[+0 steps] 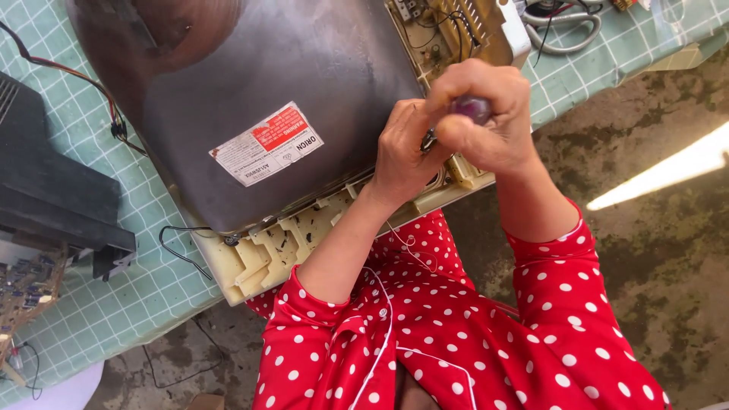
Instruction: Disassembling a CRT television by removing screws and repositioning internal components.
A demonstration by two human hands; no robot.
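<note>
Two hands were working the 4 o'clock corner of an old picture tube, which lay face-down in its cream plastic front frame on the surface, a mint checked cloth.

The right hand was wrapped tight round a purple screwdriver handle; only the butt showed between thumb and fingers. Shaft and tip were hidden under the hands, so I couldn't tell which fastener it sat in.

The left hand was curled in at 8 o'clock of the right, fingers pinched near where the shaft would run, pressed against the frame edge. Whether it gripped the shaft or just steadied the frame, I couldn't tell.

My read: mid-step on a corner fastener at the frame. Next move would need steady downward pressure, the tool kept square to the fastener, and the frame kept from sliding off the edge it overhung.

Elsewhere: the black rear housing at 9 o'clock, a circuit board at 8 o'clock, scissors at 1 o'clock, and red and black wires off the tube toward 10 o'clock.
</note>
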